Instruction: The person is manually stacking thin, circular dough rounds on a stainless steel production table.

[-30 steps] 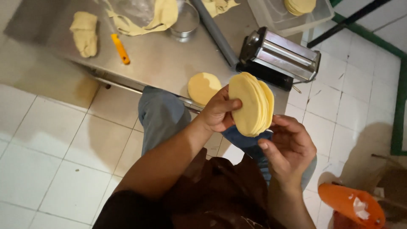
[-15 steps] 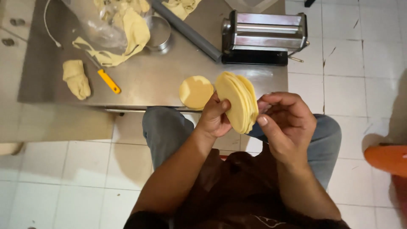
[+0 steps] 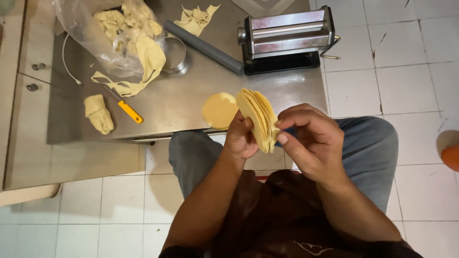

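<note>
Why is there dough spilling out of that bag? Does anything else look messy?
The clear bag lies open on the steel table, and dough scraps hang out of its mouth. More scraps lie loose by the grey pipe. The dough discs in both hands look neat.

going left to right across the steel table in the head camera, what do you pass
Dough lump → yellow-handled knife → metal ring cutter → single dough disc → stack of dough discs held in both hands → pasta roller machine.
</note>
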